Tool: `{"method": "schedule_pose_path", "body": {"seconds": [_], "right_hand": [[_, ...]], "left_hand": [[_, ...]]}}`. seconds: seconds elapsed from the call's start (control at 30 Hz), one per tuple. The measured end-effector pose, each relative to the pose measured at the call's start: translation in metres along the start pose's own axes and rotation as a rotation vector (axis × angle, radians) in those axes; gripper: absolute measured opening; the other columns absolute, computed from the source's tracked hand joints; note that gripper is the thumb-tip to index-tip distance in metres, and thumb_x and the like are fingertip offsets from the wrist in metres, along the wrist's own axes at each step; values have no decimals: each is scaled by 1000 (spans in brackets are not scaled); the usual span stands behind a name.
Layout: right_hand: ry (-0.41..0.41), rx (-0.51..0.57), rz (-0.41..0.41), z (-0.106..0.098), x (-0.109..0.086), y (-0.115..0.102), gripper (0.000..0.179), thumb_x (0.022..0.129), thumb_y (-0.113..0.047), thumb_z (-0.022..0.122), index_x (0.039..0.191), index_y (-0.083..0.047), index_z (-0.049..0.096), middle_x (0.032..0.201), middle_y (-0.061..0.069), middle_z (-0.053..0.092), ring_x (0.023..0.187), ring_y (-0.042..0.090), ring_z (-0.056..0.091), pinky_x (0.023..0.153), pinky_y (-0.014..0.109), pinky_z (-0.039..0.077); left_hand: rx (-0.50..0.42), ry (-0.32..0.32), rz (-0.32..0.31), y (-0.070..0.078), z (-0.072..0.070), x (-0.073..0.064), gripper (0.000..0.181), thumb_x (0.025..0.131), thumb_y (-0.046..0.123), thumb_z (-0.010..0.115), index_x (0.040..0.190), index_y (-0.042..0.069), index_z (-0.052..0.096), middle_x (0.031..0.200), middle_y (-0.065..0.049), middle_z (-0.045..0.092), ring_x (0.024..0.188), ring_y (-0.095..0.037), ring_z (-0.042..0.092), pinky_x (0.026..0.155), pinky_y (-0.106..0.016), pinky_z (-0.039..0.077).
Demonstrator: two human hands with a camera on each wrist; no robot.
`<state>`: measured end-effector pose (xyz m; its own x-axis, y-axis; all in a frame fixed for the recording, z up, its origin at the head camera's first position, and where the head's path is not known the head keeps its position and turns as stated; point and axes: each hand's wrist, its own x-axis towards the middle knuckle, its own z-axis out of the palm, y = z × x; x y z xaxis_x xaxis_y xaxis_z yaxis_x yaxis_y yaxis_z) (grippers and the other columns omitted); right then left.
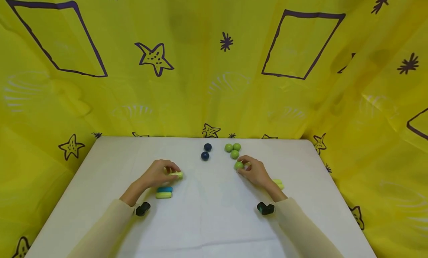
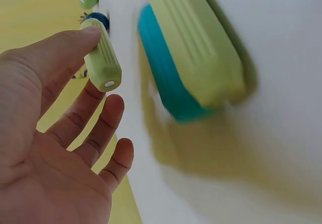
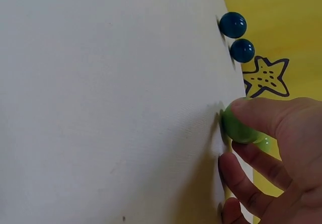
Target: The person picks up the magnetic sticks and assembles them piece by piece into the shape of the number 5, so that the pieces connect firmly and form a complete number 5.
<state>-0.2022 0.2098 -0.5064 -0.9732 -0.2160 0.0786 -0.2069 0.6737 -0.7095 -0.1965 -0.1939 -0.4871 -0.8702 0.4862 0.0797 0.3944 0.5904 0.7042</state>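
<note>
In the head view my left hand (image 1: 159, 173) pinches a ridged yellow-green stick (image 1: 177, 174) between thumb and fingers. The left wrist view shows a small pale dot on this stick's near end (image 2: 109, 84); the other fingers are loosely bent. Below that hand, a blue stick (image 1: 165, 189) and another yellow-green stick (image 1: 164, 195) lie side by side on the table. My right hand (image 1: 255, 172) pinches a glossy green ball (image 1: 238, 165), thumb on its side in the right wrist view (image 3: 239, 126). A pale yellow bit shows between its fingers, too small to identify.
Several green balls (image 1: 234, 154) sit beyond the right hand, with two dark blue balls (image 1: 205, 156) to their left. Yellow-green sticks (image 1: 278, 183) lie partly behind the right forearm. A yellow patterned curtain (image 1: 187, 102) surrounds the white table (image 1: 207, 221).
</note>
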Motion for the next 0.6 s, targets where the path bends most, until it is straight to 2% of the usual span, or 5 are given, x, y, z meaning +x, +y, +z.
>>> {"method": "schedule_pose_path", "body": {"seconds": [0.2, 0.43, 0.6], "right_hand": [[-30, 0, -14, 2, -5, 0, 33, 90, -12, 79, 121, -11, 67, 113, 9, 69, 77, 15, 57, 67, 29, 48], [-42, 3, -11, 3, -11, 2, 33, 90, -14, 80, 120, -13, 68, 112, 5, 70, 79, 14, 57, 69, 28, 47], [-54, 28, -19, 4, -12, 4, 34, 89, -14, 81, 121, -13, 68, 112, 5, 70, 81, 14, 58, 72, 28, 47]], "left_hand": [[-13, 15, 6, 10, 14, 13, 14, 86, 13, 83, 99, 12, 79, 85, 7, 66, 84, -17, 59, 76, -32, 50], [-20, 37, 94, 21, 32, 29, 14, 84, 11, 84, 98, 10, 79, 84, 6, 68, 81, -16, 59, 75, -31, 49], [-13, 36, 105, 30, 41, 38, 15, 84, 11, 84, 98, 10, 79, 84, 5, 67, 81, -17, 59, 76, -31, 48]]}}
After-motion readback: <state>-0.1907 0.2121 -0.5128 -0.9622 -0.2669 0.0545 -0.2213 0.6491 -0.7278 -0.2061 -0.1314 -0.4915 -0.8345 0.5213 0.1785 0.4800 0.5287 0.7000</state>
